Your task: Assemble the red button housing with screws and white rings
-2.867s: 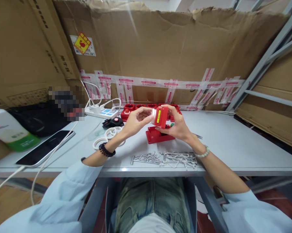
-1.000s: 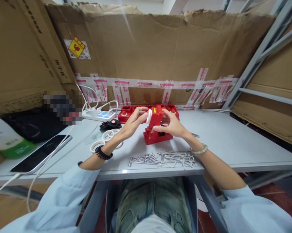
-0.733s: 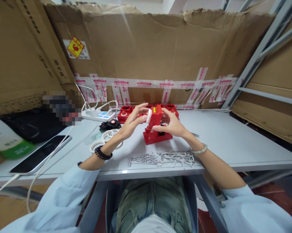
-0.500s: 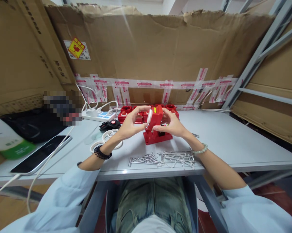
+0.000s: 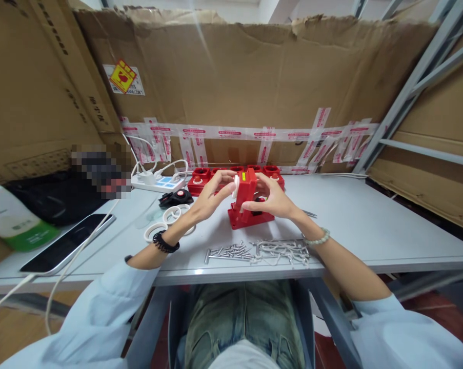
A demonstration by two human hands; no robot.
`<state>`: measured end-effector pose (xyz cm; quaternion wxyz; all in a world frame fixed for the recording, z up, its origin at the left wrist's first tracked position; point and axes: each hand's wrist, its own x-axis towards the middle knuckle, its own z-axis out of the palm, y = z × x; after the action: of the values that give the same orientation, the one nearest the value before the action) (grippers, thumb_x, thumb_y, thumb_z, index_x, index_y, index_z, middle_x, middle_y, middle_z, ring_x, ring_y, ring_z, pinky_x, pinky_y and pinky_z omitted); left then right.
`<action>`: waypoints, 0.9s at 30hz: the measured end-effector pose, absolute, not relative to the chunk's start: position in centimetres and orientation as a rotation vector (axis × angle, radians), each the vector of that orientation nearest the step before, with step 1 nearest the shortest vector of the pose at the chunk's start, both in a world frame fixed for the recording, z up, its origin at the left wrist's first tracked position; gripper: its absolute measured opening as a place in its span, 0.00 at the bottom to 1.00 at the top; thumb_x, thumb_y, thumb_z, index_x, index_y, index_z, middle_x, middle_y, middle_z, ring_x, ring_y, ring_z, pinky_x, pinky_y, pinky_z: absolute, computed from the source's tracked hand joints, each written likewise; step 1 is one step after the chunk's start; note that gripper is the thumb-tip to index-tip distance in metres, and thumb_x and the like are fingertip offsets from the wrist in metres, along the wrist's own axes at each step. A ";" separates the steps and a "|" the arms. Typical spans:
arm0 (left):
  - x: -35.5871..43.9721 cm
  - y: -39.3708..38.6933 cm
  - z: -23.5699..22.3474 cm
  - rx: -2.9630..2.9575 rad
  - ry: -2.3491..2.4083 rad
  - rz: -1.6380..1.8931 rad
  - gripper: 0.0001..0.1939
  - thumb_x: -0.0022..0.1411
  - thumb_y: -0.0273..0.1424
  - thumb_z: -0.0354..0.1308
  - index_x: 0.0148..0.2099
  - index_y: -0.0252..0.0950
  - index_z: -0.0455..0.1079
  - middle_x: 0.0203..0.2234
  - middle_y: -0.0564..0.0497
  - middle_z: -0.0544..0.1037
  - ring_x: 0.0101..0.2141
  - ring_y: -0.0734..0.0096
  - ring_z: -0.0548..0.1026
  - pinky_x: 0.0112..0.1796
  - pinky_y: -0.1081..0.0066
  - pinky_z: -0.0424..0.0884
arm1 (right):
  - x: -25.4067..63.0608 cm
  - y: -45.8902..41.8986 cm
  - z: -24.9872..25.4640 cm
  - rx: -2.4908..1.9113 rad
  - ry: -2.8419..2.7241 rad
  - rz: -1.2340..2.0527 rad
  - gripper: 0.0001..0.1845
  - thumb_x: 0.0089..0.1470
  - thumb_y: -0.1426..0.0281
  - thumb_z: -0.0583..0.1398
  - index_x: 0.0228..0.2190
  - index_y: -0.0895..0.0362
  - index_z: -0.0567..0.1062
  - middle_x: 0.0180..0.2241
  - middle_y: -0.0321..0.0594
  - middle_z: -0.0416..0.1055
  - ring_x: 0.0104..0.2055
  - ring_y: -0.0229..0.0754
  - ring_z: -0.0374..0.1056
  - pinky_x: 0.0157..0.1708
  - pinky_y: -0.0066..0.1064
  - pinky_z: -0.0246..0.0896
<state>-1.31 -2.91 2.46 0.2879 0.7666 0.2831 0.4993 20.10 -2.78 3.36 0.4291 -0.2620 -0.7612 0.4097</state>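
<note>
A red plastic housing (image 5: 247,185) with a yellow label stands tilted over its flat red base (image 5: 250,219), in the middle of the table. Against the housing's left face sits a white ring (image 5: 236,187), seen nearly edge-on. My left hand (image 5: 215,197) has thumb and fingers closed at that ring, pressing it to the housing. From the other side, my right hand (image 5: 273,199) grips the housing, its thumb at the lower front and its fingers behind. Loose white rings (image 5: 172,215) lie left of the base, partly behind my left wrist.
Silver screws (image 5: 233,251) and a pile of small metal parts (image 5: 283,250) lie near the front edge. Several red units (image 5: 199,183) line the back. A black device (image 5: 176,198), a power strip (image 5: 158,181), a phone (image 5: 67,243) and white cables are at left.
My left thumb has moved up along the white ring, and the ring now sits flatter against the housing. My right hand keeps its grip.
</note>
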 end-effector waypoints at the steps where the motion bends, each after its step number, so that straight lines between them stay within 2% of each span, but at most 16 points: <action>1: -1.3 -2.9 2.4 2.061 0.784 1.325 0.20 0.67 0.44 0.53 0.53 0.37 0.67 0.45 0.44 0.75 0.44 0.63 0.73 0.45 0.63 0.69 | 20.1 -2.8 3.4 -0.642 -1.899 1.038 0.38 0.36 0.65 0.73 0.49 0.55 0.68 0.41 0.43 0.77 0.44 0.48 0.75 0.44 0.41 0.71; 4: -1.3 -3.0 2.6 2.219 0.728 1.405 0.19 0.64 0.42 0.58 0.51 0.36 0.69 0.42 0.45 0.75 0.41 0.65 0.73 0.44 0.64 0.69 | 20.0 -2.6 3.2 -0.618 -1.854 1.197 0.32 0.40 0.58 0.71 0.46 0.56 0.71 0.38 0.42 0.78 0.39 0.45 0.76 0.40 0.38 0.72; 7: -0.9 -3.8 3.1 2.431 0.578 1.592 0.20 0.60 0.38 0.64 0.53 0.37 0.70 0.43 0.45 0.74 0.44 0.64 0.73 0.46 0.63 0.70 | 19.7 -2.3 2.8 -0.651 -1.727 1.493 0.29 0.48 0.46 0.61 0.41 0.57 0.74 0.32 0.42 0.78 0.32 0.45 0.75 0.33 0.37 0.72; 9: -0.6 -4.6 3.4 2.565 0.542 1.658 0.13 0.62 0.33 0.62 0.49 0.38 0.73 0.42 0.46 0.76 0.44 0.65 0.74 0.46 0.64 0.71 | 19.6 -2.3 2.5 -0.680 -1.647 1.632 0.30 0.50 0.43 0.56 0.39 0.57 0.75 0.30 0.43 0.78 0.30 0.45 0.74 0.31 0.37 0.71; 12: -0.1 -5.7 3.5 2.642 0.616 1.745 0.08 0.66 0.30 0.56 0.46 0.40 0.74 0.39 0.48 0.77 0.41 0.67 0.75 0.43 0.65 0.72 | 19.5 -2.5 2.5 -0.683 -1.667 1.648 0.29 0.50 0.45 0.57 0.38 0.57 0.75 0.31 0.43 0.77 0.31 0.44 0.74 0.33 0.37 0.71; 15: -0.1 -5.7 3.4 2.546 0.777 1.834 0.14 0.64 0.36 0.58 0.51 0.39 0.70 0.43 0.46 0.75 0.43 0.63 0.74 0.45 0.62 0.72 | 19.4 -3.0 3.0 -0.675 -1.706 1.529 0.29 0.47 0.49 0.64 0.43 0.56 0.73 0.34 0.41 0.78 0.32 0.43 0.75 0.35 0.36 0.72; 17: -0.3 -5.3 3.1 2.452 0.835 1.746 0.19 0.65 0.41 0.56 0.54 0.37 0.66 0.44 0.45 0.75 0.43 0.63 0.74 0.46 0.61 0.71 | 19.3 -3.3 3.3 -0.674 -1.699 1.423 0.32 0.43 0.51 0.67 0.46 0.55 0.71 0.37 0.40 0.78 0.35 0.43 0.75 0.35 0.35 0.73; 20: -0.5 -4.5 2.6 2.371 0.873 1.575 0.17 0.69 0.42 0.51 0.53 0.36 0.64 0.41 0.46 0.76 0.40 0.65 0.74 0.43 0.64 0.71 | 19.2 -3.4 3.5 -0.684 -1.719 1.330 0.33 0.41 0.53 0.69 0.46 0.55 0.70 0.38 0.40 0.78 0.37 0.44 0.75 0.36 0.34 0.73; 22: -0.7 -4.1 2.2 2.405 0.886 1.527 0.17 0.69 0.43 0.51 0.51 0.36 0.64 0.40 0.46 0.76 0.39 0.66 0.75 0.42 0.65 0.70 | 19.2 -3.3 3.3 -0.700 -1.737 1.375 0.31 0.43 0.51 0.67 0.44 0.55 0.71 0.35 0.40 0.78 0.34 0.43 0.75 0.34 0.34 0.73; 27: -1.0 -3.8 1.8 2.555 0.889 1.510 0.22 0.66 0.48 0.53 0.51 0.35 0.64 0.41 0.44 0.76 0.38 0.64 0.74 0.42 0.64 0.70 | 19.8 -2.6 2.4 -0.682 -1.759 1.675 0.29 0.52 0.44 0.55 0.35 0.57 0.76 0.26 0.42 0.76 0.26 0.44 0.72 0.30 0.36 0.70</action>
<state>-1.03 -3.80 1.82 0.0218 0.8244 0.2870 0.4873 19.80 -2.57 2.41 0.3043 -0.2576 -0.6641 0.6324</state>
